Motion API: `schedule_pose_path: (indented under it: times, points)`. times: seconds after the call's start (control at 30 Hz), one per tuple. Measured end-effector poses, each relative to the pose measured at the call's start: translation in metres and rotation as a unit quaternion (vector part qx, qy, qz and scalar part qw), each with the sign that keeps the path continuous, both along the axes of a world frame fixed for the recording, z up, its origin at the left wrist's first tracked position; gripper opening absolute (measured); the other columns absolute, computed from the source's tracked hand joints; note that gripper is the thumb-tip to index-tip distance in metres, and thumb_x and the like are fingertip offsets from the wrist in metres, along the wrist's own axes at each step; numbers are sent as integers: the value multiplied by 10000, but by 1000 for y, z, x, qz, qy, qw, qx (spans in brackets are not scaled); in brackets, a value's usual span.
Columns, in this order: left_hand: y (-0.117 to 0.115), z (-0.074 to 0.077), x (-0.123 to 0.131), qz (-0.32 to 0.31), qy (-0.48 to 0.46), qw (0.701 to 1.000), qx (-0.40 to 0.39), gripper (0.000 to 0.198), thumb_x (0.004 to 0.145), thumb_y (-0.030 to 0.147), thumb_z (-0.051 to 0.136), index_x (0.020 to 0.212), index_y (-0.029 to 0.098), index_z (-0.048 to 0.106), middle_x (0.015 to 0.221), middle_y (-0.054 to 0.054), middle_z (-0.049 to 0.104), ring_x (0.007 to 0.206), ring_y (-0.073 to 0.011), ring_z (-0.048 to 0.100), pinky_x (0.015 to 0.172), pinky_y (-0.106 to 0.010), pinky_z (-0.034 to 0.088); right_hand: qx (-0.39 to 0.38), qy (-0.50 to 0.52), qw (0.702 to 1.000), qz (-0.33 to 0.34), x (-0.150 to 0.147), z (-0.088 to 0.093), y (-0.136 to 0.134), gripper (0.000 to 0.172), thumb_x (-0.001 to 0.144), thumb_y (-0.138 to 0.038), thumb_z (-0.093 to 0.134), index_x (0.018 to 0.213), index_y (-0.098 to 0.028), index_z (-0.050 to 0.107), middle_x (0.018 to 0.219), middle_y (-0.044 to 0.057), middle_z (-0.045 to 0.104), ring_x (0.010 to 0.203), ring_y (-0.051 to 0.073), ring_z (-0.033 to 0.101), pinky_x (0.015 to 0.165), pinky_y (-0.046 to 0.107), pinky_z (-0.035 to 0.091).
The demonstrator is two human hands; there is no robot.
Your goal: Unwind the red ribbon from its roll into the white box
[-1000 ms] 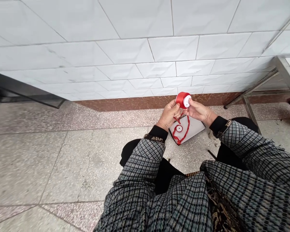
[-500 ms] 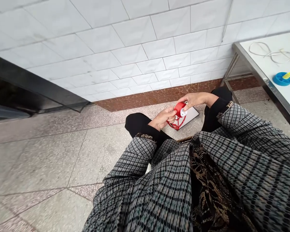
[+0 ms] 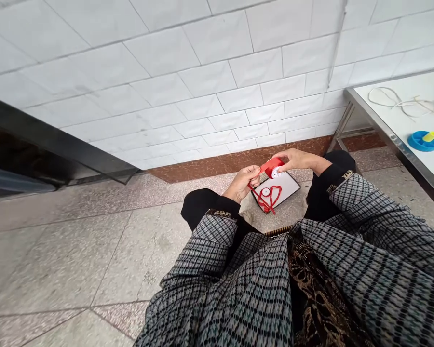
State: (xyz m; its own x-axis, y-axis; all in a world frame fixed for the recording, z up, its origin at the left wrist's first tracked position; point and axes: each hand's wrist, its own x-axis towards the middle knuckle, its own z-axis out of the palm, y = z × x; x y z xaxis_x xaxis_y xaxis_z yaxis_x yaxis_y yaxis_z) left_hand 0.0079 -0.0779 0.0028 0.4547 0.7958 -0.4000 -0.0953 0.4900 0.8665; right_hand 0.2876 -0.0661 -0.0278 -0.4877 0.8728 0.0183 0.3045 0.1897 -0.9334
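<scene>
In front of my knees my right hand (image 3: 292, 160) grips a roll of red ribbon (image 3: 276, 168) with a white label on its side. A flat length of the ribbon runs from the roll to my left hand (image 3: 246, 179), whose thumb and fingers pinch it. Below the hands, a white board (image 3: 287, 187) with a dark edge lies close to the floor between my legs. On it are loose loops of narrow red ribbon (image 3: 274, 200) and a small round white disc (image 3: 265, 192).
A white-topped metal table (image 3: 394, 113) stands at the right. It bears a blue round dish (image 3: 421, 140) with a yellow piece (image 3: 429, 137) in it and a white cable (image 3: 398, 103). A tiled wall (image 3: 238, 96) is ahead; a black cabinet-like thing (image 3: 32, 154) stands left.
My hands have moved apart, drawing a wide stretch of ribbon off the roll. The view has tilted up a little, and more of the white board shows.
</scene>
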Motion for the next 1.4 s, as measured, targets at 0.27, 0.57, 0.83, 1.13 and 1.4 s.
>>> schedule_pose_path:
  times: [0.27, 0.57, 0.83, 1.13, 1.4]
  points:
    - [32, -21, -7, -30, -10, 1000, 3, 433, 680, 300, 1080, 770, 139, 688, 534, 92, 450, 469, -41, 382, 539, -189, 327, -70, 105, 989, -75, 11, -14, 2, 427, 770, -367, 989, 1171, -260, 888, 1169, 49, 872, 1071, 276, 791, 1049, 463, 643]
    - [36, -14, -3, -41, -79, 995, 52, 568, 635, 512, 1118, 777, 157, 699, 496, 100, 424, 475, -44, 353, 590, -224, 369, -119, 235, 964, -25, 7, 13, 28, 548, 723, -306, 1070, 1236, -248, 884, 1208, 50, 879, 1056, 228, 805, 1017, 392, 659]
    - [22, -19, 7, -10, -111, 992, 61, 584, 662, 570, 1101, 801, 167, 701, 527, 98, 445, 484, -40, 329, 578, -227, 292, -177, 332, 927, -6, -14, 0, 19, 593, 717, -420, 1129, 1211, -203, 883, 1044, 37, 863, 884, 176, 778, 872, 314, 656]
    - [17, -21, 11, 7, -136, 989, 59, 602, 659, 542, 1098, 729, 194, 612, 498, 114, 366, 486, -49, 316, 578, -239, 278, -171, 352, 920, -12, -18, 3, 15, 647, 707, -455, 1149, 1234, -199, 874, 1078, 43, 864, 897, 180, 767, 886, 297, 641]
    - [14, -17, 8, 36, -152, 987, 41, 417, 772, 408, 1032, 895, 208, 687, 502, 152, 290, 470, -54, 268, 630, -263, 365, -198, 352, 914, -21, -16, -2, 17, 655, 715, -459, 1147, 1259, -225, 866, 1079, 34, 866, 907, 179, 780, 890, 307, 662]
